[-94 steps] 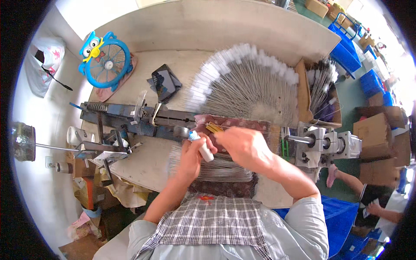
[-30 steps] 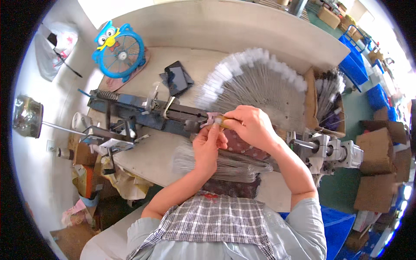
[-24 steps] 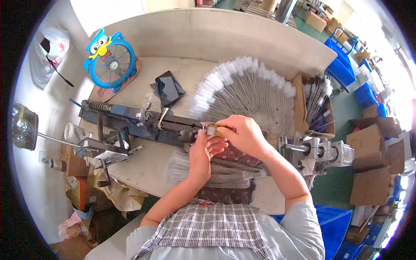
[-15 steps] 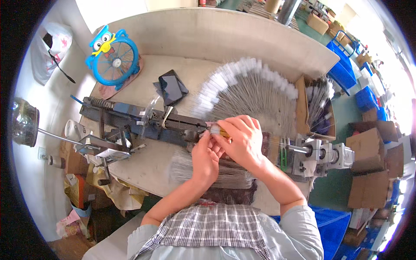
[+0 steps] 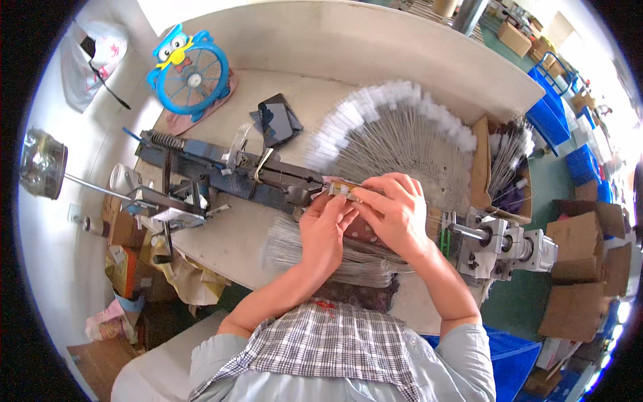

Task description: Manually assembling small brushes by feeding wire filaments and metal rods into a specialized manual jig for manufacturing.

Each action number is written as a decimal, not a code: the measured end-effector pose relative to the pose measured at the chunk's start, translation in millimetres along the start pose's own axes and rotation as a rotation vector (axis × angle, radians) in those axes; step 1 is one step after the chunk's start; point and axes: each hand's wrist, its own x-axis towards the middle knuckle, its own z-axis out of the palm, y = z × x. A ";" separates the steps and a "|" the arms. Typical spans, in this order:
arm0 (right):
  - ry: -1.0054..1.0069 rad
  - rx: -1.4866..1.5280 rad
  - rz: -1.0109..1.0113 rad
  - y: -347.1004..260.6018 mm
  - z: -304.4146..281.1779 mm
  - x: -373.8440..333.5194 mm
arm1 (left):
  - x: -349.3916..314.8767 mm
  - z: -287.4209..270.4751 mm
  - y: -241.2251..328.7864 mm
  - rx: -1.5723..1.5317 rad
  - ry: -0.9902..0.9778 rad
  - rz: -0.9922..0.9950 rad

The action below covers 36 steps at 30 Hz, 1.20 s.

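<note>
Pinching a small yellow-and-white piece [image 5: 343, 189] with the fingers of both my left hand [image 5: 321, 233] and right hand [image 5: 396, 213], I hold it just beside the end of a dark metal bar [image 5: 218, 181] on the counter [image 5: 301, 87]. On my right, a cardboard box [image 5: 479, 157] contains white-tipped wires [image 5: 508, 157] and something purple [image 5: 514, 190]. Red printing [image 5: 115, 45], too small to read, marks the plastic bag [image 5: 77, 87] hanging left.

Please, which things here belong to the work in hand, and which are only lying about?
Seemingly for the work:
small yellow piece, at left hand and right hand
dark metal rig beside it
grey strands, bundled near the body
white-tipped strands, spread beyond

Seemingly just lying about:
blue cartoon-faced fan
dark flat object
plastic bag
</note>
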 end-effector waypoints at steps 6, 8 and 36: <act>-0.027 0.061 -0.015 -13.3 9.9 7.3 | 7.3 -24.4 -7.0 -0.060 -0.101 0.023; -0.039 0.061 -0.025 -9.9 10.1 7.0 | 8.6 -24.0 -6.4 -0.103 -0.097 0.007; 0.008 0.053 0.085 -26.6 12.9 8.6 | 5.1 -18.0 -4.3 -0.185 -0.074 -0.034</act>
